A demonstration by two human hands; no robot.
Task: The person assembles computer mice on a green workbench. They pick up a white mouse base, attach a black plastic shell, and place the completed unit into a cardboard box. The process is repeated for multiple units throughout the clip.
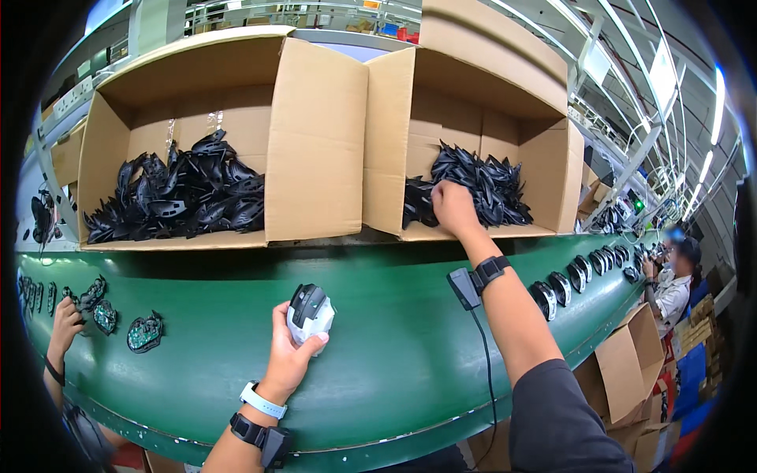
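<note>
My left hand [293, 347] is wrapped round a computer mouse [309, 314] with a white-grey body and a black top, held over the green belt. My right hand [455, 206] reaches into the right cardboard box [544, 181]. Its fingers are curled down against a pile of curved black plastic parts [493, 185]; the fingertips and anything in them are hidden. A second cardboard box [315, 142] on the left holds a larger heap of similar black plastic parts [189, 189].
Along the green belt [378, 378] on the right stands a row of mouse bodies [558, 289]. Opened shells with circuit boards [145, 333] lie on the left, near another person's hand [66, 325]. Further right sits a co-worker [674, 288]. A cable [487, 355] hangs from my right wrist.
</note>
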